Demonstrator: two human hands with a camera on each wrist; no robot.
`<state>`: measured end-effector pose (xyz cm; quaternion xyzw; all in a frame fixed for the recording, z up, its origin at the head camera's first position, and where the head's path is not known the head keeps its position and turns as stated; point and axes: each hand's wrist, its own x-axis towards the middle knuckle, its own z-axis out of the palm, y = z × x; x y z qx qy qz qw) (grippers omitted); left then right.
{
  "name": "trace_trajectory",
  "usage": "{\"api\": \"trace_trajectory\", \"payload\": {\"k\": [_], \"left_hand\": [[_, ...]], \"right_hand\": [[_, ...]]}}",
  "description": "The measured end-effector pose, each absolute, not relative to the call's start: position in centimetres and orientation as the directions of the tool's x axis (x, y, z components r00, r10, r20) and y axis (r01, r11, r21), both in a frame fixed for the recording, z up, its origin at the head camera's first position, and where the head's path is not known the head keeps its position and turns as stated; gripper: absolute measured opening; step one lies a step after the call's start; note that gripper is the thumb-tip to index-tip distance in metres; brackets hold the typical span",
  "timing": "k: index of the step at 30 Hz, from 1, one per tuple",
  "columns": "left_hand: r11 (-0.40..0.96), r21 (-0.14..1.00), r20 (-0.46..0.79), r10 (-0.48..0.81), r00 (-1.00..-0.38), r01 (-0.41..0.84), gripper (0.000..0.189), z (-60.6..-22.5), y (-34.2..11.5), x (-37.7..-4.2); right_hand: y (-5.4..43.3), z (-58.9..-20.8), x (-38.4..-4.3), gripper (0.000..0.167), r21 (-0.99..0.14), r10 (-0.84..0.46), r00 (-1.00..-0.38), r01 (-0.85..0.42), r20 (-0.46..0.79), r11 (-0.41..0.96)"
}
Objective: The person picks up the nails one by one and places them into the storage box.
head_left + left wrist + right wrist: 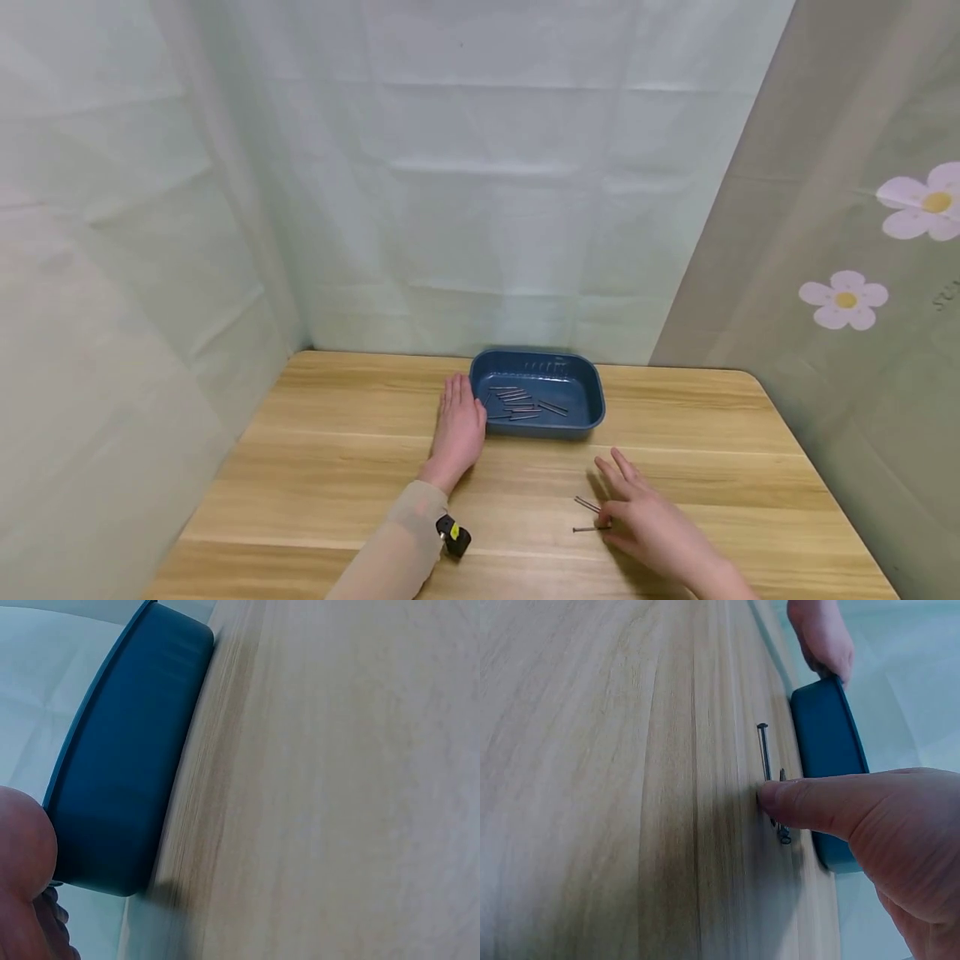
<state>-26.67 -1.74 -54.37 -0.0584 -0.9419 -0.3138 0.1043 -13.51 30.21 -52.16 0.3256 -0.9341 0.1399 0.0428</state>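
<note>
My left hand [459, 429] lies with straight fingers along the left end of a blue plastic tray [543, 432], touching its rim. Several thin metal nails [519, 407] lie scattered inside the tray. In front of the tray, toward the right, my right hand [652, 525] is low over the table. Its thumb and index finger pinch a nail [764, 750], whose head end sticks out past the thumb; the other fingers are spread. Close beside it are more nails [587, 504], partly hidden by the thumb [810, 801] in the right wrist view.
The wood-grain table [337, 467] has rounded far corners. Pale cloth [487, 208] hangs behind and to the sides, with printed flowers [845, 300] at right. A black device with a yellow mark [453, 535] is strapped at the left wrist.
</note>
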Motion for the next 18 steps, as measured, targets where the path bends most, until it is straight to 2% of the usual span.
{"api": "trace_trajectory", "payload": {"k": [5, 12, 18], "left_hand": [[0.803, 0.574, 0.225, 0.034, -0.974, 0.161, 0.058, -54.37, -1.89, -26.6], [0.797, 0.58, 0.222, 0.042, -0.974, 0.167, 0.057, -54.28, -1.84, -26.58], [0.803, 0.574, 0.218, 0.037, -0.975, 0.159, 0.058, -54.24, -1.92, -26.6]], "right_hand": [[29.98, -52.02, -13.63, 0.024, -0.237, -0.606, -0.786, -0.617, 0.126, 0.751], [29.58, -51.85, -13.7, 0.028, -0.186, -0.62, -0.776, -0.63, 0.113, 0.754], [29.3, -52.08, -13.87, 0.029, -0.142, -0.658, -0.737, -0.675, 0.151, 0.724]]}}
